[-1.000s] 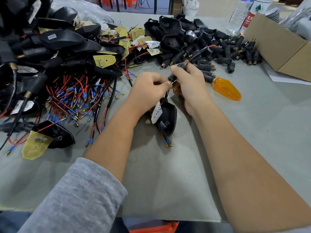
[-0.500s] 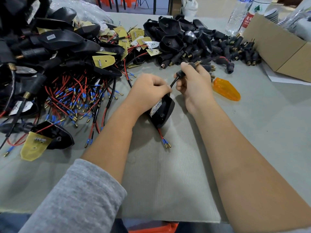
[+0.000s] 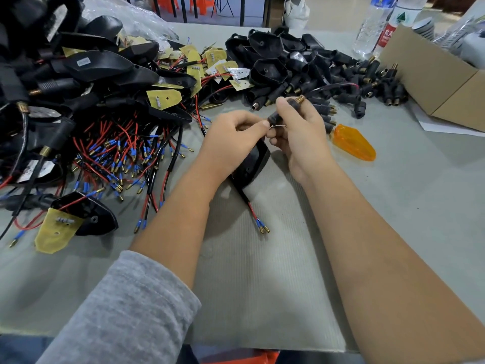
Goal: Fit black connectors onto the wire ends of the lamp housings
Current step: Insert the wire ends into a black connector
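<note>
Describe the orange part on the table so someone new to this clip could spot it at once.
Start at the cardboard box at the table's far right, then come down past the heap of loose black connectors beside it. Just right of the right hand lies the orange lens, flat on the grey surface. It is the only translucent amber piece; everything near it is black.
</note>
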Tool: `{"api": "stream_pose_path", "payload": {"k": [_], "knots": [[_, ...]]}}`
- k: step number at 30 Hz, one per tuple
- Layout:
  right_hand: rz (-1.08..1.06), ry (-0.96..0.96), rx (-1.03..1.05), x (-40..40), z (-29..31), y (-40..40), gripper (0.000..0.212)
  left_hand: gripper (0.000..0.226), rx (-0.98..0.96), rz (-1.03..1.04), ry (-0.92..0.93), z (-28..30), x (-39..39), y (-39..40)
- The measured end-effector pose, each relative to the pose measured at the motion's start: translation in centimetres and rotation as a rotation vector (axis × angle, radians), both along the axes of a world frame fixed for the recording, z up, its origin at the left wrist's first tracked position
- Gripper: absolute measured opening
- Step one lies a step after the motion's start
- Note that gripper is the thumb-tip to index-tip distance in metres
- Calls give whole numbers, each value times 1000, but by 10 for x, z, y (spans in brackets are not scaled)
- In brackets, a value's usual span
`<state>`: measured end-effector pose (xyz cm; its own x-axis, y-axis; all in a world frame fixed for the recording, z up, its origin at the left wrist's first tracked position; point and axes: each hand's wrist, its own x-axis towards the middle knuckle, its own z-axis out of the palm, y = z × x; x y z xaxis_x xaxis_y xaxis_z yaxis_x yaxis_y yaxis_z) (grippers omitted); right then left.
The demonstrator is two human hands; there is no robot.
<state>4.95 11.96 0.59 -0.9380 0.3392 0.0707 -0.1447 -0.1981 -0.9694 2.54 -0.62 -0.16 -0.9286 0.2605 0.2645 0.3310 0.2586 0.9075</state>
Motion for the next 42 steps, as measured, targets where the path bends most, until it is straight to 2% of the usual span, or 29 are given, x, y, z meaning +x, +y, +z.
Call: {"api": "stream_pose_path", "payload": {"k": [2, 5, 11, 13, 17, 20, 26, 32, 34, 37, 42], "knots": [[-52, 9, -106, -1, 1, 1, 7, 2, 27, 42, 35, 0, -1, 0], [-127, 5, -214, -3, 2, 3, 7, 8, -38, 118, 90, -3, -2, -4], [-154, -6, -195, -8, -2, 3, 7, 14, -250, 213, 184, -4, -4, -8], [-151, -20, -124, -9, -4, 4, 14, 15, -257, 196, 174, -4, -3, -8], [-111, -6, 172, -6, -9, 1, 42, 19, -304, 151, 197, -5, -2, -8], [-103, -4, 285, -5, -11, -1, 49, 14, -282, 147, 165, -3, -3, -9], [-137, 3, 158, -8, -10, 1, 27, 18, -308, 38, 61, 2, -2, -13], [-113, 10, 89, -7, -9, 2, 28, 15, -230, -39, -7, 4, -4, -21], [-92, 24, 146, -6, -9, 1, 36, 13, -253, -8, 15, 3, -4, -19], [-61, 50, 280, -3, -8, -3, 60, 17, -286, 67, 70, 2, -2, -15], [0, 79, 282, -2, -8, -3, 83, 24, -287, 145, 126, 1, -2, -14]]}}
